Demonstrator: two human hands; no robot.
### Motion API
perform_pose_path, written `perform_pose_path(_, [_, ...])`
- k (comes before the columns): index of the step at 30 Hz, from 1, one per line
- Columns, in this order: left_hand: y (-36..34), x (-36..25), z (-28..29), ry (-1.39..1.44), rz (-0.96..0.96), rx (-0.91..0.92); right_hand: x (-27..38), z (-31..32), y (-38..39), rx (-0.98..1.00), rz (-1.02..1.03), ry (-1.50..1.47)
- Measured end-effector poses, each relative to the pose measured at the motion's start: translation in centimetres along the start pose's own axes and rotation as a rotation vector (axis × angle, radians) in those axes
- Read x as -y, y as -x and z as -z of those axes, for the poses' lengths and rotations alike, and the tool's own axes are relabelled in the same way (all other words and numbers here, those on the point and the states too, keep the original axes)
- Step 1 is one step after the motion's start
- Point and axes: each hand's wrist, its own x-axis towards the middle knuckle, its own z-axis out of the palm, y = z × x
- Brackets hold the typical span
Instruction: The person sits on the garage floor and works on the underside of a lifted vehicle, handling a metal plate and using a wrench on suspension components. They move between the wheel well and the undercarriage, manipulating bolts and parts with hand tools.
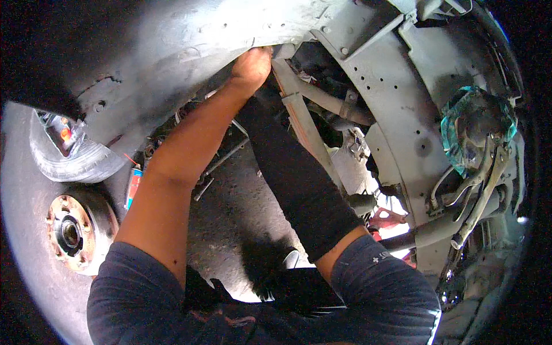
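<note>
Both my arms reach up and away under the pale, dirty metal body of a vehicle. My left hand (252, 67) is closed at the lower edge of a grey panel (190, 69), beside the top of a rust-streaked metal bar (299, 118). Its fingertips are hidden, as is whatever they grip. A black sleeve (287, 167) covers my right forearm, which runs up behind my left wrist. The right hand itself is out of sight there, so its fingers do not show.
A rusty brake drum or hub (72, 233) and a tire (80, 158) lie at left, with a spray can (133, 187) near my left arm. Thin metal rods (227, 155) show between my arms. At right hang turquoise plastic wrapping (451, 135), grey pipes (480, 195) and a perforated frame panel (382, 75).
</note>
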Motion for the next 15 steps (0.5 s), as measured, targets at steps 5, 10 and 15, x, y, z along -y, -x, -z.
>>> perform_pose_path(5, [0.0,-0.8,0.9,-0.103,-0.084,-0.135,-0.4,1.0,0.4,0.011,-0.038,-0.002])
perform_pose_path(10, [-1.5,0.1,0.2,0.007,0.033,0.047,0.0,4.8,2.8,0.063,-0.079,0.03])
perform_pose_path(15, [-3.4,0.5,-3.1,-0.094,0.055,-0.27,2.0,20.4,10.4,0.131,-0.043,0.24])
